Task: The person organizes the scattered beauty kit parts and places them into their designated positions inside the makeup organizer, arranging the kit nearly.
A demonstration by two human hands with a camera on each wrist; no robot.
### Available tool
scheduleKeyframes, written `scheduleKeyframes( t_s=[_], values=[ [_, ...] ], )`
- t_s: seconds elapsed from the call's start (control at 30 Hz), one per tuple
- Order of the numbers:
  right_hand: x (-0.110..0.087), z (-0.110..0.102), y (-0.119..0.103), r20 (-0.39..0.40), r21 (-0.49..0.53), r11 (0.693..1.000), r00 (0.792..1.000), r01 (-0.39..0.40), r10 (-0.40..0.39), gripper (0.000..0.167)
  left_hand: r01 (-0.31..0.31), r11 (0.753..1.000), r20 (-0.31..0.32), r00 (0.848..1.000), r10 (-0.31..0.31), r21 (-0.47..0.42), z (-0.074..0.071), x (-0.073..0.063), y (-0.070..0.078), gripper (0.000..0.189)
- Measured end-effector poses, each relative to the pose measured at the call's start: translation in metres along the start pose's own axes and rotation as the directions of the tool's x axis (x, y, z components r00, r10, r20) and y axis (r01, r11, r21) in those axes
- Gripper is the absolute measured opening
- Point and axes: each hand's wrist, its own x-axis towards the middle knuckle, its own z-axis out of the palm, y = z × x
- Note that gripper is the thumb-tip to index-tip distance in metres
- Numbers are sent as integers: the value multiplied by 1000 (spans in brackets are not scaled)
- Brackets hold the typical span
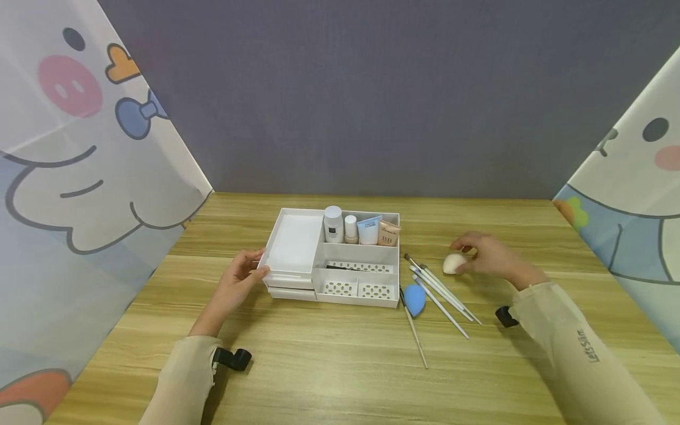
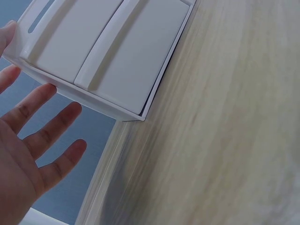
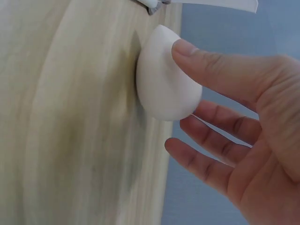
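My left hand (image 1: 237, 281) is at the left side of a white makeup organizer (image 1: 358, 301), thumb at its front corner and fingers along the side. In the left wrist view the fingers (image 2: 56, 126) are straight and spread beside the two drawers (image 2: 136, 51). At the right, my right hand (image 1: 486, 257) pinches a white, egg-shaped makeup sponge (image 3: 164, 79), thumb on the near face and index finger hidden behind. The sponge is close over the table. Left of this hand lie several makeup brushes (image 1: 441, 292) and a blue makeup sponge (image 1: 414, 300).
In the organizer's back compartment stand a white bottle (image 1: 333, 225), a small white-capped bottle (image 1: 351, 229), a pale blue tube (image 1: 369, 230) and a BB tube (image 1: 388, 234). A dark thin stick (image 1: 337, 268) lies in the middle compartment. A grey wall (image 1: 372, 100) borders the table behind.
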Motion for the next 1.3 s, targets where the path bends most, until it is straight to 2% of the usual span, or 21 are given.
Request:
scheduleKeyframes(
  t_s=[0.37, 0.97, 1.3],
  values=[
    [2, 7, 3, 18, 54, 998, 1000, -26, 25, 38, 13, 1000, 0, 1000, -13, 10, 0, -1, 1, 25],
    [2, 7, 4, 16, 45, 997, 998, -60, 60, 34, 33, 999, -2, 999, -33, 15, 1, 0, 1, 25],
    [2, 6, 0, 12, 63, 996, 998, -65, 65, 35, 11, 1000, 2, 1000, -11, 3, 1, 1, 0, 24]
  ],
)
